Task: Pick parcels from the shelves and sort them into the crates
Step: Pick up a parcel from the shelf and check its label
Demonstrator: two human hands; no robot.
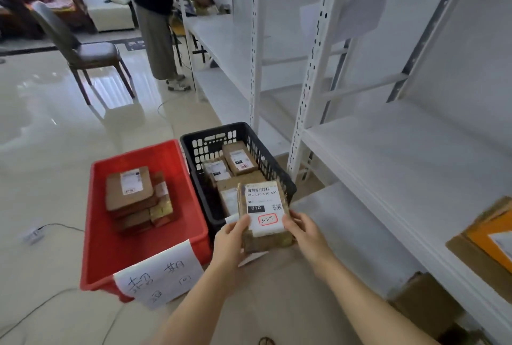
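Both hands hold a small brown parcel [264, 213] with a white barcode label, its label facing up. My left hand [231, 239] grips its left edge and my right hand [306, 234] grips its right edge. The parcel hangs above the near corner of the black crate [194, 148], which holds several brown parcels [239, 162]. To the left stands the red crate [110, 247] with a stack of brown parcels [130, 192] and a handwritten paper sign [160, 275] on its front rim.
White metal shelves [401, 151] run along the right. An orange and brown parcel [490, 239] lies on one at the far right, cardboard boxes [424, 300] below. Another person [155, 18] stands at the far shelves beside a chair [83, 51]. Cables cross the floor.
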